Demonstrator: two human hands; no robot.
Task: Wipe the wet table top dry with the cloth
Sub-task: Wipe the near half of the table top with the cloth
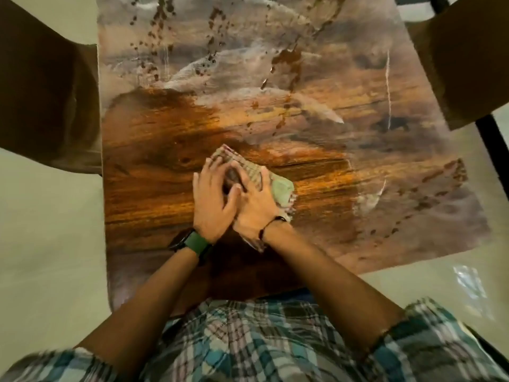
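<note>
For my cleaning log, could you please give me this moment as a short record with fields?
table: wooden top, seen from above
cloth: folded, checked, flat on the middle of the table
left hand: pressed on the cloth, overlapping the right
right hand: pressed flat on the cloth
near left area: dark, even sheen
far and right areas: hazy streaks and brown droplets
chairs: one at the left, one at the right

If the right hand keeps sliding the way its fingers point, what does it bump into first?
Probably nothing solid: the right hand points up-left across the table top, over bare wood toward smeared droplets.
</note>
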